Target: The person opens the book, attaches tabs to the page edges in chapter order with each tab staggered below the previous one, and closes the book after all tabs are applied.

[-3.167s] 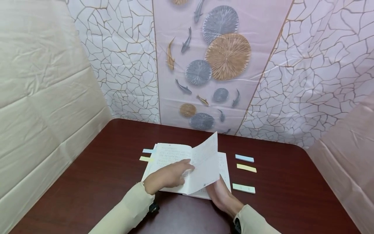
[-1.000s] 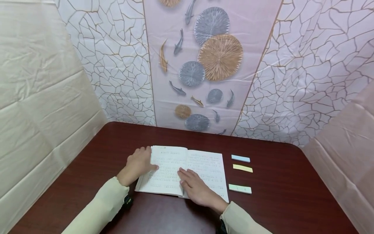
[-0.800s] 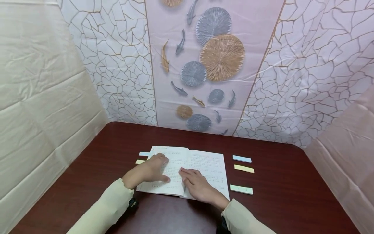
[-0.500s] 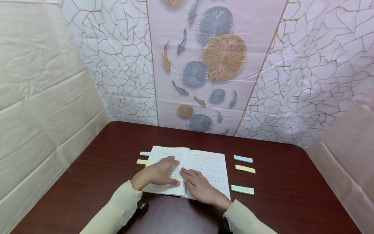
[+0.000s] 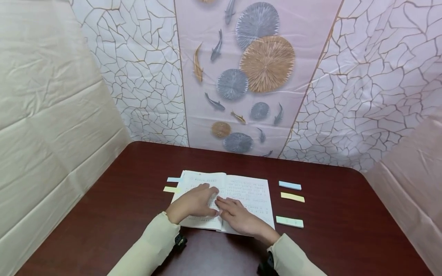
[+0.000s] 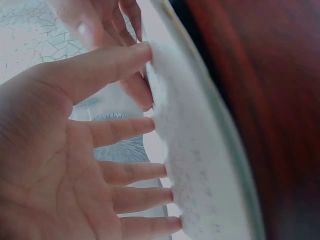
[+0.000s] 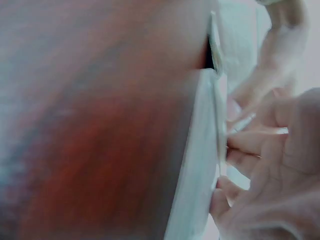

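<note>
An open book lies flat on the dark red table. Across its left page stretches my left hand, thumb and fingers spread, the fingertips touching the paper near the central fold. The left wrist view shows those fingers nearly straight against the page. My right hand rests by the fold on the right page, its fingertips close to the left thumb. In the right wrist view, the right hand has its fingers slightly bent and touching the paper. A blue tab and a yellow tab stick out from the book's left edge.
Right of the book, a blue sticky-note pad, a yellow pad and a pale green pad lie in a column on the table. Patterned cloth hangs behind the table, with plain cloth at the sides.
A lifted page has been turned down onto the left side. My left hand has slid right from the book's left edge towards the fold. The right hand stays near the fold.
</note>
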A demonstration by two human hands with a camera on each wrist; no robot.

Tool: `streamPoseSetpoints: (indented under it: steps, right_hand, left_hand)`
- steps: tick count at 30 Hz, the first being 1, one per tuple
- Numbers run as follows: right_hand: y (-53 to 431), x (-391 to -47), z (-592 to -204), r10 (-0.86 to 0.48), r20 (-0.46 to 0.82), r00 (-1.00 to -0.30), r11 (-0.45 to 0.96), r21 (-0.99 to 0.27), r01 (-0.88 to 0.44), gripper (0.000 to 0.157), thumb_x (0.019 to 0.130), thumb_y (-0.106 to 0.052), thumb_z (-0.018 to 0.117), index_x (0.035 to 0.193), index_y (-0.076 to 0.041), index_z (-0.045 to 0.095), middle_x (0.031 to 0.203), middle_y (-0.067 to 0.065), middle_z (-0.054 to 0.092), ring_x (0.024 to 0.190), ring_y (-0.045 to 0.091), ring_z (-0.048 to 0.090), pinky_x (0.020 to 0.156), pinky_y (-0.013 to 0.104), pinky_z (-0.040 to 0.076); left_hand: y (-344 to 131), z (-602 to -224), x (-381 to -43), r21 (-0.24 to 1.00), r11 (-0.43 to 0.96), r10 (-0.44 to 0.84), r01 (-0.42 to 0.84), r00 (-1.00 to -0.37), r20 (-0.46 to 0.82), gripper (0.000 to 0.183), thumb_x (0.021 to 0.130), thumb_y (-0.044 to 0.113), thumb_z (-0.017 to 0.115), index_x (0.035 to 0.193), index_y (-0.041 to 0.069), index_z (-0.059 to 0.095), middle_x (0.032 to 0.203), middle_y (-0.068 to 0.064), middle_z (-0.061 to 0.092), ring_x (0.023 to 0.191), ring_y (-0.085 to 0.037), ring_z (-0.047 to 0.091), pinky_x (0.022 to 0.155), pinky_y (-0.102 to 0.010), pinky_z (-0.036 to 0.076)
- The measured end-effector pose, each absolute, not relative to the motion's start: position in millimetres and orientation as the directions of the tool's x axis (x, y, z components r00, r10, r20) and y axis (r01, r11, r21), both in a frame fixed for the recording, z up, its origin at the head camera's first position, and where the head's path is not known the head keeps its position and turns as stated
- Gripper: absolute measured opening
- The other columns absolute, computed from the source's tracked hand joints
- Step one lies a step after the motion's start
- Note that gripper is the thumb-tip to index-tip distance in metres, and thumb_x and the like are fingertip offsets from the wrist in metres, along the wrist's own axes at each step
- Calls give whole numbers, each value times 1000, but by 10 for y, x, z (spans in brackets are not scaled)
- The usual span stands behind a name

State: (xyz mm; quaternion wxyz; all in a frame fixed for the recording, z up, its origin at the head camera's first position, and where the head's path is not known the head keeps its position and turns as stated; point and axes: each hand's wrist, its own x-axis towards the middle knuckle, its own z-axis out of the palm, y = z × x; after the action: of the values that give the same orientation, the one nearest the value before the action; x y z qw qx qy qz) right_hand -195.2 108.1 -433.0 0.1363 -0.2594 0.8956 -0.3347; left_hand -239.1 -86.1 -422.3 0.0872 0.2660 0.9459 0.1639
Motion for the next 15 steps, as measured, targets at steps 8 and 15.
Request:
streamPoseSetpoints:
  steps: [8,15]
  right_hand:
    - [1067,-1969,-4358,-601,-98,-794,584,-732,-352,51,105,-27,47,150,-4,42,160,12,31,149,38,18,115,62,19]
    - [1266,-2079,-4179,-483,-55,-874,634,-711,-305,47,101,-25,58,141,-1,52,148,20,46,138,39,41,109,58,35]
  left_hand:
    - [-856,-4209,-2360,304,837,509,455,-851,-126,63,79,35,83,131,9,60,123,-10,63,122,-31,55,99,-43,47]
    - [-822,-4191,-2359,319,853,478,412,-863,-164,60,84,38,79,135,12,59,138,-14,55,137,-37,43,106,-50,41]
